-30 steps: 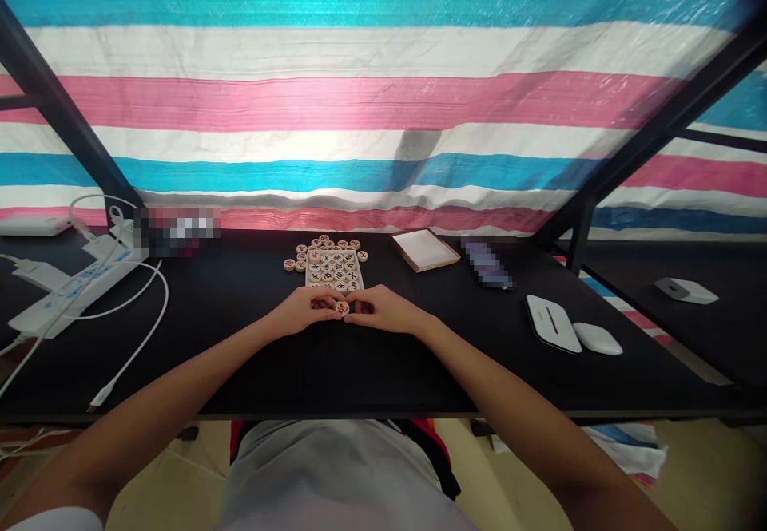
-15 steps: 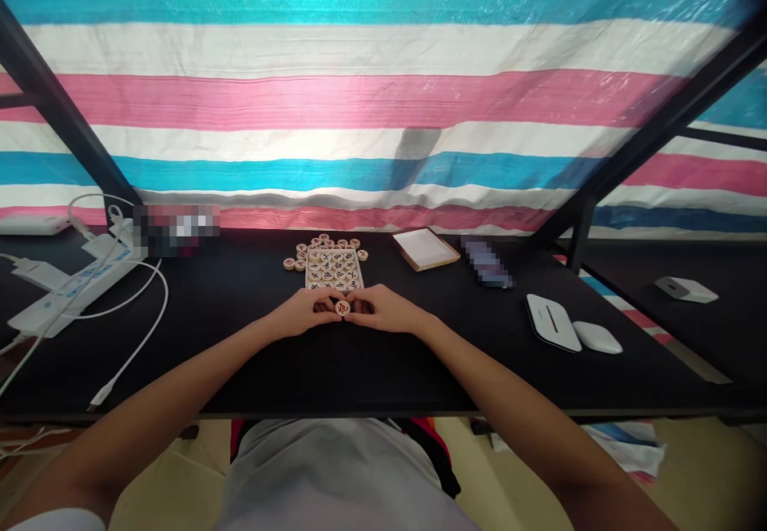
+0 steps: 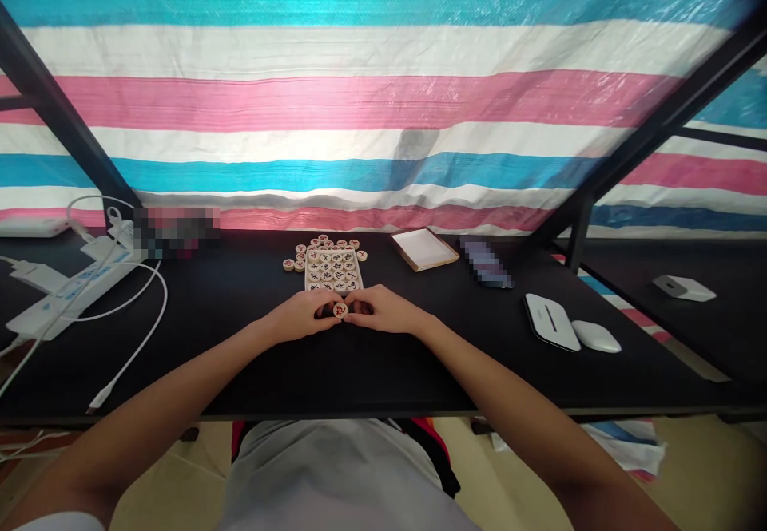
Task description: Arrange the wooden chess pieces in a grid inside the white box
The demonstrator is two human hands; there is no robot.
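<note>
A round wooden chess piece with a red character is pinched between the fingertips of my left hand and my right hand, just above the black table. Both hands have curled fingers and meet at the piece. Directly behind them lies a shallow box filled with several similar round pieces marked in red or black. More loose pieces sit around the box's far and left sides.
A white box lid lies right of the pieces. A white power strip with cables sits at the left. Two white devices rest at the right. A striped tarp hangs behind the table.
</note>
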